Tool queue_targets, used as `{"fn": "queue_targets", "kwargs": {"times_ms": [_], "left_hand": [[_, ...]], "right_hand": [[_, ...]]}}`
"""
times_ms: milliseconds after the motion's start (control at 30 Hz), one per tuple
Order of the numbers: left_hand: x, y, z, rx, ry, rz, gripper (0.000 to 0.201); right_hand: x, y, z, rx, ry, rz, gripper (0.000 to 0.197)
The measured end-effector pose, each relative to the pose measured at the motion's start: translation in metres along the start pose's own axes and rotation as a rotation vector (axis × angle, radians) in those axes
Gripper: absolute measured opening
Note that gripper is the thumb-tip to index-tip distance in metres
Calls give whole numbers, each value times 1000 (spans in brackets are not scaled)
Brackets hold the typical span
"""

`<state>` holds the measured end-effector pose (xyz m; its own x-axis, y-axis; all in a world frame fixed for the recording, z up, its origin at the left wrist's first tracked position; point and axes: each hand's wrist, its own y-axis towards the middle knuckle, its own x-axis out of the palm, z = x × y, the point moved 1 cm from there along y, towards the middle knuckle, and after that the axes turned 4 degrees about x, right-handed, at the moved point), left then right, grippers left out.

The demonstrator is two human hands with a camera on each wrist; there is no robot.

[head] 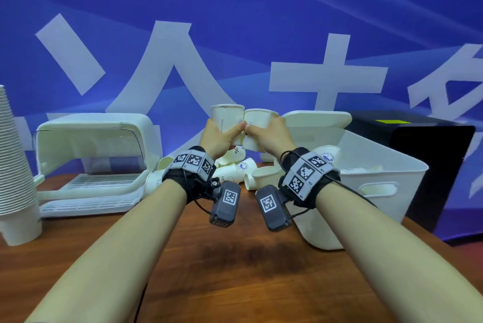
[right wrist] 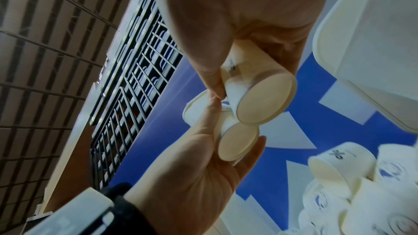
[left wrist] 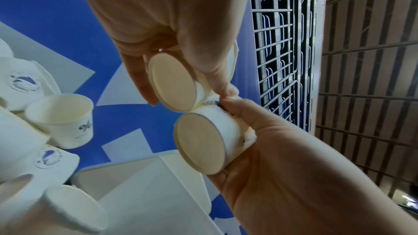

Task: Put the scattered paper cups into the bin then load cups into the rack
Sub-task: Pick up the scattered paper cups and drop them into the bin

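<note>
Two hands raised above a wooden bench (head: 235, 257); the left hand (head: 217, 139) curls round one upright paper cup (head: 226, 116); the right hand (head: 271, 137) curls round another cup (head: 258, 118), thumbs touching; more cups (head: 235, 171) lie scattered beneath; a white bin (head: 379, 192) stands right, a white rack (head: 91, 155) left.

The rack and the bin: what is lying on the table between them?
A heap of loose paper cups lies on the table between the rack and the bin; the head view shows it.
</note>
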<state>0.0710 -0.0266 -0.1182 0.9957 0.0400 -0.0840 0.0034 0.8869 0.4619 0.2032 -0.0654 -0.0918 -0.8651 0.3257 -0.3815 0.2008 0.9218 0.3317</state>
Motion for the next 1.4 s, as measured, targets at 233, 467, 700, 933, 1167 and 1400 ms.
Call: {"fn": "queue_targets", "kwargs": {"times_ms": [233,467,700,933,1167,1400], "left_hand": [[41,8,20,-63,-3,-12,77],[93,6,34,-135,-97,-110,73],[133,5,44,-110,125,-223,64],[156,4,33,27,304,-233,77],[171,17,31,18,529,-326,52],[179,15,26,19,719,-464,52]], "right_hand": [[-39,16,7,90,83,61,90],[-78,15,19,333,237,89,89],[-112,12,27,407,245,108,42],[-135,21,54,451,209,184,55],[-138,16,71,504,247,107,25],[-134,20,75,486,206,98,33]]}}
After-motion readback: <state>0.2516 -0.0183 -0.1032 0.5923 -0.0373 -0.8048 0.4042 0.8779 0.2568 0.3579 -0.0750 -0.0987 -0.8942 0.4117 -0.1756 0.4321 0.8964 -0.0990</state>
